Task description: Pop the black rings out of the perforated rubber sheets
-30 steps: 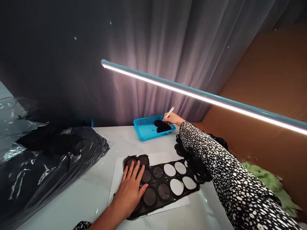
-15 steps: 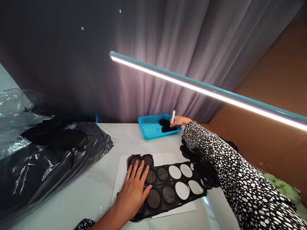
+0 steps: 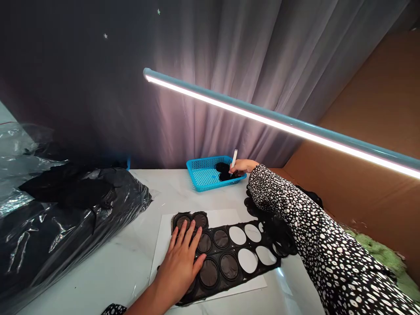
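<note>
My left hand lies flat, fingers spread, on the left part of a black sheet with rows of round shapes. Toward its right end several circles are open holes that show white beneath. Under the sheet lies a white board. My right hand reaches over the right side of a blue mesh basket, closed around a slim white pen-like tool held upright. Its tip is low, among black round pieces in the basket; whether it touches them I cannot tell.
A large plastic bag of black material fills the left of the table. More black sheet material lies under my right forearm. A lit tube lamp crosses above the table. Brown cardboard and green fluffy material are at the right.
The view has shifted slightly, so everything sits a little further left. Both hands keep the same places, the left on the sheet and the right at the basket with the white tool.
</note>
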A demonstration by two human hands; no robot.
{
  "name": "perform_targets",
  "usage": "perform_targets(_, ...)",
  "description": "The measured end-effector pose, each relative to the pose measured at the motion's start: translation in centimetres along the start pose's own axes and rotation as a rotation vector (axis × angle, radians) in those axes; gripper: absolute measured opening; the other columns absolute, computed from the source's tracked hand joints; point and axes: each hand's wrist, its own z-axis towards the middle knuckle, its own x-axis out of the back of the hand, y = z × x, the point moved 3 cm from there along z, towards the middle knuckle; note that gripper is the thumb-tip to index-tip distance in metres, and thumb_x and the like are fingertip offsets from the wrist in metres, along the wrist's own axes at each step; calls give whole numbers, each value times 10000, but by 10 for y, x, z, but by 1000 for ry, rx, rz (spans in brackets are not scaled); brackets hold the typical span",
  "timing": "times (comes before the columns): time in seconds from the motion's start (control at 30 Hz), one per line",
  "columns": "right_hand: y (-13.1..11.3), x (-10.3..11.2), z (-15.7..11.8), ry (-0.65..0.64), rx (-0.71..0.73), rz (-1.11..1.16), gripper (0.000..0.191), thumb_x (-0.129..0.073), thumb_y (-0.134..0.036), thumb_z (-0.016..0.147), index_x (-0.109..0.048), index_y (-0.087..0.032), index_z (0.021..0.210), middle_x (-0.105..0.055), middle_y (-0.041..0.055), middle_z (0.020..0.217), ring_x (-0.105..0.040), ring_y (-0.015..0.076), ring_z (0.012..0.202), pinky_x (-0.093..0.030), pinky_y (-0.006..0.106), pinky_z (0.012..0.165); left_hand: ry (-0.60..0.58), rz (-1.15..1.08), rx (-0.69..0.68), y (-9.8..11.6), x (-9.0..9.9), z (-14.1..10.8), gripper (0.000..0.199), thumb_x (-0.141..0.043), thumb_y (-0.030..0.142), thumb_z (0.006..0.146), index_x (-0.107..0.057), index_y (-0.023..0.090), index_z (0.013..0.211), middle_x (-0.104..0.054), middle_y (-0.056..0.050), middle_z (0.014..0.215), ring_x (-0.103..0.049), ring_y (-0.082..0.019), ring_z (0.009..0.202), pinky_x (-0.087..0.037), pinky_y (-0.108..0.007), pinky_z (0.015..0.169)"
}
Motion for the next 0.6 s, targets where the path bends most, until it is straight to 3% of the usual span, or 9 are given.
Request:
perform_targets(0.37,-5,-2,-6,-33,-101,59,278,-802,-221,703,-543,-155,626,-489,-36,506,-452,83,496,-336,193,453,3,-20,4,0,3,0,580,-462,468,978,-348,252,1503,-325,-82,1568,-300,-332,1433,-353,-539,1103)
perform_targets(0.6,-4,-6,-8,-59,-127,64,302,-825,-255,688,-545,-157,638,-516,-34,523,-506,95,523,-414,208,513,-1,-18,1,0,6,1,575,-479,450,975,-354,253,1500,-330,-80,1565,-290,-330,1437,-345,-540,1112)
